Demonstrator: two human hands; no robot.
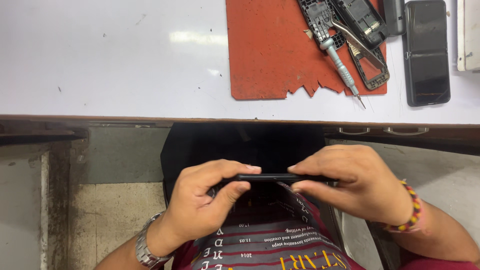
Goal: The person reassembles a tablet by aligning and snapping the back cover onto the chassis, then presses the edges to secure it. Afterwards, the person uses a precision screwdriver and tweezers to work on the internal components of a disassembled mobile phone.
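Observation:
Both my hands hold a thin black phone edge-on, level, below the table edge and above my lap. My left hand pinches its left end between thumb and fingers. My right hand grips the right end the same way. A metal watch is on my left wrist and a beaded bracelet on my right.
On the white table lies a torn red mat with a grey screwdriver, tweezers and opened black phone frames. A black phone lies right of the mat. Drawer handles sit under the table edge.

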